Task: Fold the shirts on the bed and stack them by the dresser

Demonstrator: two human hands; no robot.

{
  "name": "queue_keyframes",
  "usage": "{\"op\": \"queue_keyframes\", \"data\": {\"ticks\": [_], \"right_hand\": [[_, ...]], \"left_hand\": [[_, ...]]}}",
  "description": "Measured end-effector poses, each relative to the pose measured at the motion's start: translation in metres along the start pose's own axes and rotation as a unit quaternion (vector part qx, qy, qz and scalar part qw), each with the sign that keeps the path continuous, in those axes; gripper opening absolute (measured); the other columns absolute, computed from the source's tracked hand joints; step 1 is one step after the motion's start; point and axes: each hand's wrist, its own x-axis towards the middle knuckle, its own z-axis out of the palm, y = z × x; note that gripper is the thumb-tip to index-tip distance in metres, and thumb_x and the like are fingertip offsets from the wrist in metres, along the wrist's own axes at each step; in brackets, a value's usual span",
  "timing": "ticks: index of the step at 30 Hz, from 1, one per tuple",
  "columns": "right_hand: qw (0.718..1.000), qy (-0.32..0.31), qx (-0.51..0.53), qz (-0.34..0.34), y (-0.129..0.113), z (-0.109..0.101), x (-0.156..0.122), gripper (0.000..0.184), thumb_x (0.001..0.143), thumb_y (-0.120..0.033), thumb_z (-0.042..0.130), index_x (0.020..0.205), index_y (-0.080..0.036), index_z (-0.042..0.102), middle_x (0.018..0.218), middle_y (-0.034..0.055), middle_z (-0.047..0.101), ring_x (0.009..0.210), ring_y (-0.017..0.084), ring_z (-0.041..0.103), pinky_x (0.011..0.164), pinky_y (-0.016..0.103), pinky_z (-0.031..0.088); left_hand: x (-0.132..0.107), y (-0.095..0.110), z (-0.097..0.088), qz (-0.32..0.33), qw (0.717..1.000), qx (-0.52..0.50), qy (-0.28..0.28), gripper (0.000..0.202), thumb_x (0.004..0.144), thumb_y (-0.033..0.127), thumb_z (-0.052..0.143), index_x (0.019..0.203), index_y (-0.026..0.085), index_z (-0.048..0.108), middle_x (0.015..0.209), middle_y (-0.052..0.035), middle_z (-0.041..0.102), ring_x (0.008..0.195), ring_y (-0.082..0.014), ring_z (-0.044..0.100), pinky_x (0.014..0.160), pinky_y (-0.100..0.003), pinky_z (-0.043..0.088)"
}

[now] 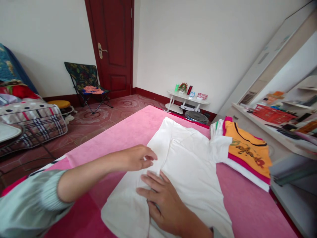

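A white T-shirt (pixel 190 155) lies spread on the pink cover, its left side folded inward as a long strip. One sleeve sticks out at the right, against a stack of folded shirts. My right hand (pixel 164 201) rests on the shirt with fingers spread, near the edge of the folded strip. Just beyond it, my left hand (pixel 138 158) is over the strip, fingers loosely curved and apart, with nothing visible in them. Small wrinkles run across the body of the shirt.
The folded shirts (pixel 247 148), orange on top, sit at the bed's (pixel 128 132) right edge. A shelf with a red basket (pixel 273 114) stands further right. At the back are a low white table (pixel 188 99), a folding chair (pixel 85 79) and a red door (pixel 114 49).
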Motion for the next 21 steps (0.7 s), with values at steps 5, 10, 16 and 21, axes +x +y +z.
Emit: {"op": "queue_keyframes", "data": {"ticks": [5, 10, 16, 21], "right_hand": [[0.995, 0.096, -0.016, -0.01, 0.0, 0.011, -0.005, 0.036, 0.081, -0.015, 0.049, 0.115, -0.023, 0.058, 0.118, 0.0071, 0.059, 0.105, 0.022, 0.051, 0.089, 0.038, 0.039], [0.989, 0.142, -0.024, -0.017, 0.006, 0.021, -0.003, 0.01, 0.081, -0.016, 0.049, 0.081, -0.017, 0.059, 0.079, 0.0053, 0.058, 0.075, 0.017, 0.05, 0.07, 0.032, 0.04], [0.986, 0.159, -0.027, -0.041, 0.007, 0.024, 0.001, 0.012, 0.081, -0.019, 0.05, 0.07, -0.019, 0.054, 0.07, 0.0028, 0.055, 0.068, 0.015, 0.048, 0.065, 0.031, 0.039], [0.968, 0.242, 0.03, 0.052, 0.026, 0.007, -0.009, 0.019, 0.084, -0.015, 0.047, 0.093, -0.021, 0.062, 0.088, 0.0041, 0.061, 0.082, 0.015, 0.057, 0.076, 0.028, 0.045]], "left_hand": [[0.09, -0.046, 0.032, -0.033, 0.987, 0.144, 0.059, 0.053, 0.093, 0.037, 0.035, 0.142, 0.016, 0.035, 0.148, -0.0094, 0.035, 0.133, -0.0185, 0.037, 0.109, -0.03, 0.029], [0.129, -0.089, 0.035, -0.084, 0.96, 0.252, 0.093, 0.049, 0.096, 0.035, 0.029, 0.143, 0.022, 0.033, 0.153, -0.0058, 0.023, 0.14, -0.0213, 0.021, 0.113, -0.046, 0.016], [0.15, -0.058, 0.053, -0.156, 0.934, 0.302, 0.112, 0.051, 0.089, 0.035, 0.044, 0.137, 0.018, 0.043, 0.146, -0.015, 0.036, 0.136, -0.0319, 0.03, 0.11, -0.057, 0.015], [0.152, -0.05, 0.089, -0.094, 0.951, 0.26, 0.141, 0.064, 0.092, 0.051, 0.029, 0.146, 0.017, 0.027, 0.154, -0.0108, 0.018, 0.142, -0.0275, 0.012, 0.114, -0.049, 0.011]]}}
